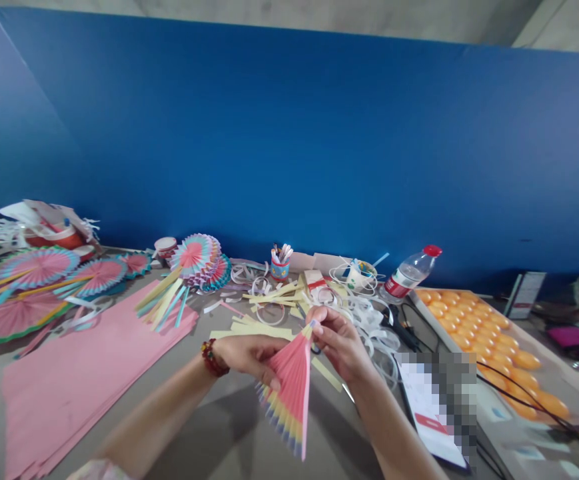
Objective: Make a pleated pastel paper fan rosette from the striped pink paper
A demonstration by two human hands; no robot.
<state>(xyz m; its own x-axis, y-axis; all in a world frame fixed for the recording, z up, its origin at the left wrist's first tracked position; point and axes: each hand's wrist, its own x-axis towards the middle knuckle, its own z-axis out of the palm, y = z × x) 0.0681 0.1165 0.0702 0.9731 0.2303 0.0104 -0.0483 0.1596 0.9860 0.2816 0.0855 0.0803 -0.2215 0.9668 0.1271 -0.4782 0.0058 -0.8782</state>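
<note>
A pleated paper fan, pink with yellow and blue edging, hangs point-up above the grey table. My left hand, with a red bead bracelet at the wrist, grips the fan's left side with closed fingers. My right hand pinches the fan's narrow top end between thumb and fingers. Pale yellow paper strips lie on the table just behind both hands.
Pink paper sheets cover the left table. Finished round fans and a stacked fan bundle lie behind them. A pen cup, a water bottle, white tape curls, an orange-dotted tray and cables sit to the right.
</note>
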